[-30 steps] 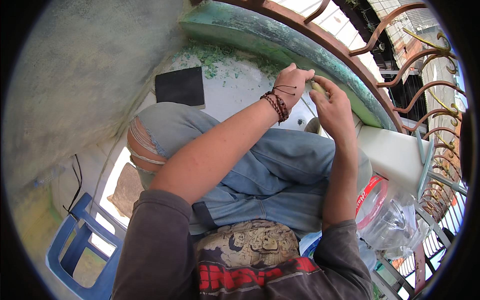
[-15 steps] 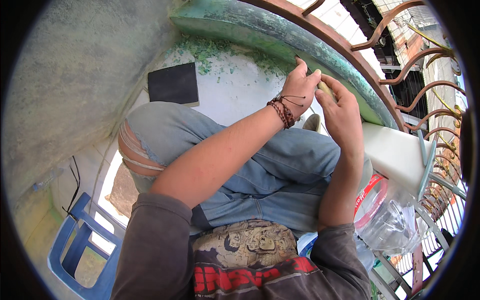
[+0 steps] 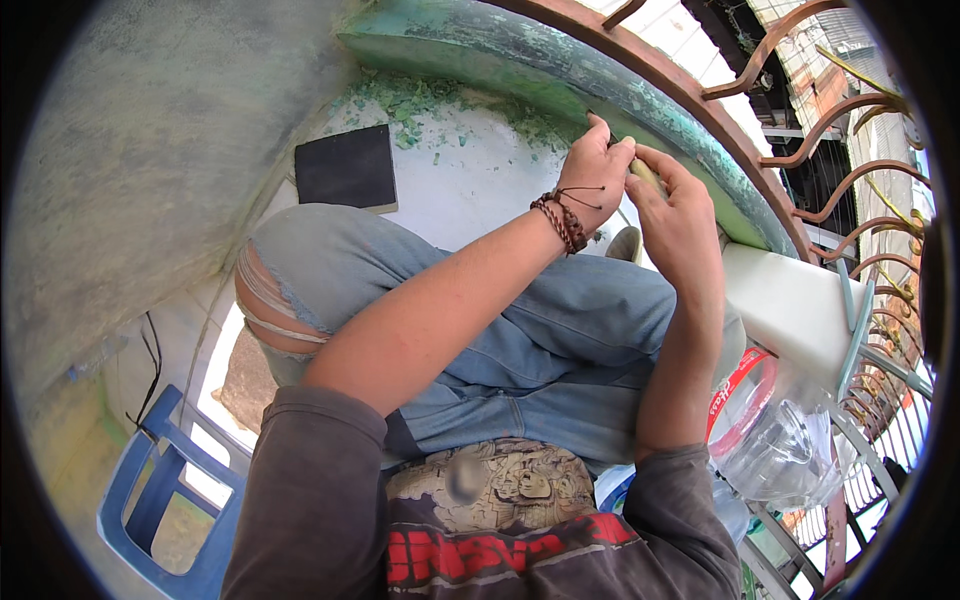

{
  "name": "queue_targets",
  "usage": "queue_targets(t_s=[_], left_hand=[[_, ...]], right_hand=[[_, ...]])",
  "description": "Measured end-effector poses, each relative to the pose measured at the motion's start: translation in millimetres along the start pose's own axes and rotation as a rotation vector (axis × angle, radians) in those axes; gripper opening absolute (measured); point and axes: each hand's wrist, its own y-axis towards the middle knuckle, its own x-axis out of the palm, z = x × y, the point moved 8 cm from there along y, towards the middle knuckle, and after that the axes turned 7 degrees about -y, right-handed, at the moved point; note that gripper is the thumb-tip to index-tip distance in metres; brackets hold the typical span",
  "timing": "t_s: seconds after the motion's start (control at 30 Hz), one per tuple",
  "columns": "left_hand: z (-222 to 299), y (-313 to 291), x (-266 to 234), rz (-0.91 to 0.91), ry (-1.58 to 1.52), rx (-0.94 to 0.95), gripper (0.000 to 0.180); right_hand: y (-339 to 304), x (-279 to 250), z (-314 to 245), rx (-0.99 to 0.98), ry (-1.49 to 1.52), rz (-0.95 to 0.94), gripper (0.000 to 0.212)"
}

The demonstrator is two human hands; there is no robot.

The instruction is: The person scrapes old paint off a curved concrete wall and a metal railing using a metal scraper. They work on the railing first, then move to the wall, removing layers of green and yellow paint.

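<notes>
While the person sat with folded legs in torn, faded blue jeans [image 3: 560,310], both hands met in front of the curved low wall of weathered green masonry [image 3: 540,85], on a slim tool with a pale yellowish handle [image 3: 647,177]. The right hand [image 3: 682,222] was curled around that handle, thumb and fingers nearly closed on it. Farther forward, the left hand [image 3: 593,178] was bent around the tool's front part — mostly hidden by its fingers — with its thumb toward the right hand. A small dark tip showed by the left fingertips, near the wall's inner face; whether it touched could not be told. Brown braided bracelets [image 3: 560,222] circled the left wrist.

Green paint flakes [image 3: 408,112] lay strewn over the white floor [image 3: 450,195] along the wall, with a flat black rectangular slab [image 3: 346,168] just beside them. To the right stood a smooth white block [image 3: 790,298] — and nearer the body, a clear plastic container with a red band [image 3: 785,455]. At lower left stood a blue plastic chair [image 3: 165,502], near a rough brown stone [image 3: 248,385].
</notes>
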Motion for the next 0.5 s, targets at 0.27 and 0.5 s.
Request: queue_targets(t_s=[0.27,0.5], left_hand=[[-3.7,-1.6,-8.3,0.059,-0.030,0.000,0.026],[0.5,-4.9,-5.2,-0.004,-0.100,-0.049,0.023]], right_hand=[[-1.5,11.9,-0.7,0.041,-0.036,-0.008,0.036],[-2.9,8.2,-4.0,0.032,-0.013,-0.013,0.036]])
